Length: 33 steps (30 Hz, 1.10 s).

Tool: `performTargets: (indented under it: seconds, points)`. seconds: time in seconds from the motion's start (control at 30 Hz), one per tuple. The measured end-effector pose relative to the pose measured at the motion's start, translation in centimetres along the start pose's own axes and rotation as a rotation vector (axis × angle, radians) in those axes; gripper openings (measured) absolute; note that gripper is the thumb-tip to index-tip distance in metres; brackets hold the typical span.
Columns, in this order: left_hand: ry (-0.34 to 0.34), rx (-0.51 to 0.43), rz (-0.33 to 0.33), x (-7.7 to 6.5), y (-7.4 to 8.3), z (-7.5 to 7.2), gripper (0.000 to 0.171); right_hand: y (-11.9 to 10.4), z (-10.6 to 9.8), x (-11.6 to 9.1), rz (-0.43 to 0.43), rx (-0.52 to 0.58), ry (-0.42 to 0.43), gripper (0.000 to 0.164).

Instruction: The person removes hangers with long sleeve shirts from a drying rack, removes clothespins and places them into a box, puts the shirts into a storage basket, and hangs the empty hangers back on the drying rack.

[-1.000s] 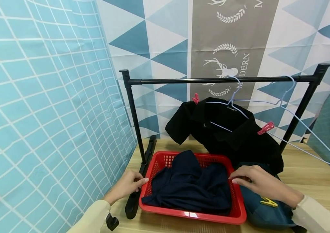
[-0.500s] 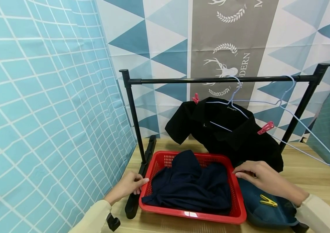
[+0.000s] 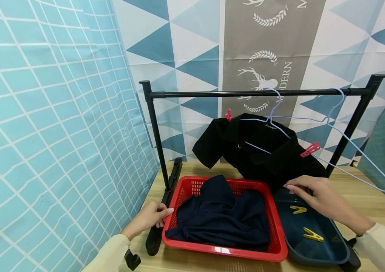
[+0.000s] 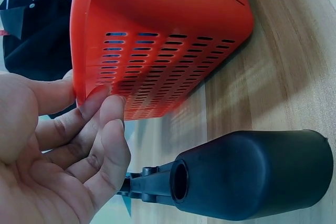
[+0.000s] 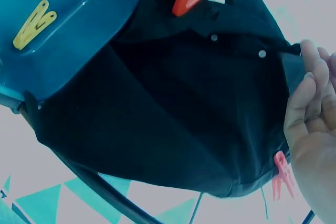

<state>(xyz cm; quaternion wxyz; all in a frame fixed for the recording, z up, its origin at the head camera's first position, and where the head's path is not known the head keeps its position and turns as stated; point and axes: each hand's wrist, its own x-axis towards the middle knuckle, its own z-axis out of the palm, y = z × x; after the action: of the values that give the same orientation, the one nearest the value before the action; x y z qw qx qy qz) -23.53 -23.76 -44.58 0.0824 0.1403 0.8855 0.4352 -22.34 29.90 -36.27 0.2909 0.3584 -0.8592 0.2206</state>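
My left hand [image 3: 150,217] pinches the left rim of the red plastic basket [image 3: 224,251], thumb on one side and fingers on the other, as the left wrist view shows too. A dark navy garment [image 3: 223,215] lies crumpled inside it. My right hand [image 3: 321,198] is in the air over the far part of a dark blue bin [image 3: 321,253], with nothing seen in its fingers. Just beyond it hangs a black collared shirt [image 3: 264,158] on a pale purple hanger [image 3: 274,109]. Relaxed fingers [image 5: 302,98] overlap the shirt in the right wrist view.
Two yellow clothespins [image 3: 313,234] lie in the bin. Pink clothespins [image 3: 310,149] grip the shirt at both shoulders. A second hanger [image 3: 365,151] hangs bare on the black rack rail [image 3: 196,94]. The rack's left foot [image 3: 160,223] runs beside the basket on the wooden table [image 4: 278,51].
My right hand has left the basket's right rim and moved right and away, uncovering more of the bin and a second yellow clothespin. The left hand stays on the basket.
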Motion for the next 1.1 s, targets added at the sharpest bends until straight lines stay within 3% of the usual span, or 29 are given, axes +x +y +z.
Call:
performTargets:
  seconds: [0.3, 0.73, 0.93, 1.1]
  points:
    - [-0.001, -0.017, -0.017, -0.2, 0.2, 0.0, 0.040, 0.7, -1.8, 0.0, 0.096, -0.091, 0.086, 0.033]
    - [0.003, -0.043, -0.037, -0.3, 0.1, 0.1, 0.040, 2.5, -3.3, -0.4, 0.333, -0.111, 0.273, 0.014]
    - [0.009, -0.038, -0.036, -0.4, 0.1, 0.1, 0.039, 3.4, -3.7, -0.5, 0.456, -0.150, 0.236, 0.023]
    - [0.001, -0.039, -0.031, -0.4, 0.2, 0.1, 0.039, 3.9, -3.7, -0.8, 0.475, -0.165, 0.186, 0.027]
